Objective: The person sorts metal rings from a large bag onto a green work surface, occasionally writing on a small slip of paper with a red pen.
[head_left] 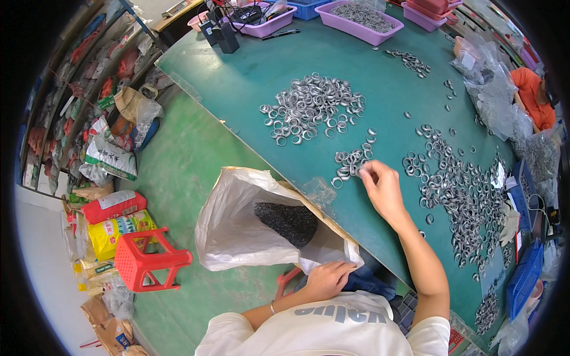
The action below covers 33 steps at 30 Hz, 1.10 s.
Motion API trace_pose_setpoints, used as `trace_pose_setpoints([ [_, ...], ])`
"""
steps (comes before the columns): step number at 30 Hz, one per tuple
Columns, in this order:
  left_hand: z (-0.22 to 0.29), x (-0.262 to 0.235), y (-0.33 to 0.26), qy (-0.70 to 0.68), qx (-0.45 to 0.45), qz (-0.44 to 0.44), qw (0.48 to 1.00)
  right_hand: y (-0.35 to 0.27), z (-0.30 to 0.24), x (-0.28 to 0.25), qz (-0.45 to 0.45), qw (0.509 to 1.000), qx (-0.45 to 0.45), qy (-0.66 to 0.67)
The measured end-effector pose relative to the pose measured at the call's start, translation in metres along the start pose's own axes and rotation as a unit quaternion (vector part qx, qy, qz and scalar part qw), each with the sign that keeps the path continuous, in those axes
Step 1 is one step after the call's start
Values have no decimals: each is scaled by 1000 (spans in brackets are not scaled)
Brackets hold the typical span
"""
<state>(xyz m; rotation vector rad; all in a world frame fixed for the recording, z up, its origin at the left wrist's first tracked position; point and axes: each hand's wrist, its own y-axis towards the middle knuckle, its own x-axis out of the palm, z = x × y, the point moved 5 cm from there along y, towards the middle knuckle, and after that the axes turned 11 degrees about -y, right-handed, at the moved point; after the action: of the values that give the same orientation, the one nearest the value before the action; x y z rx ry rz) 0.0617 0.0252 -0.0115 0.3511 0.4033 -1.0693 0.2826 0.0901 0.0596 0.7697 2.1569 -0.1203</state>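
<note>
My left hand [326, 280] is closed on the near rim of a white woven sack [231, 237]. The sack's mouth gapes beside the table edge, and a dark grey mass of small pieces [288, 224] lies inside, too fine to make out singly. Over the green table, my right hand [385, 188] has thumb and fingers pinched at the edge of a small cluster of silver metal rings [350, 161]. A ring appears to be at the fingertips, partly hidden by them. Beyond lies a larger heap of rings [312, 107]; another wide spread of rings [463, 207] covers the table's right side.
Purple trays [359, 22] line the table's far edge, one full of small metal parts. At the right are clear plastic bags [484, 83], a blue basket [523, 276] and a person in orange [528, 89]. A red stool [148, 259] stands on the left floor near packed shelves.
</note>
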Motion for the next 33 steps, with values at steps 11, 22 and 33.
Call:
trace_pose_setpoints([
  [11,0,0,2,-6,8,-3,1000,-43,-53,27,-149,975,-123,112],
  [22,3,-1,2,-7,13,5,1000,1,19,6,79,957,-134,-245],
  [33,4,-2,3,-5,6,0,1000,-6,31,-8,28,998,-50,-26],
])
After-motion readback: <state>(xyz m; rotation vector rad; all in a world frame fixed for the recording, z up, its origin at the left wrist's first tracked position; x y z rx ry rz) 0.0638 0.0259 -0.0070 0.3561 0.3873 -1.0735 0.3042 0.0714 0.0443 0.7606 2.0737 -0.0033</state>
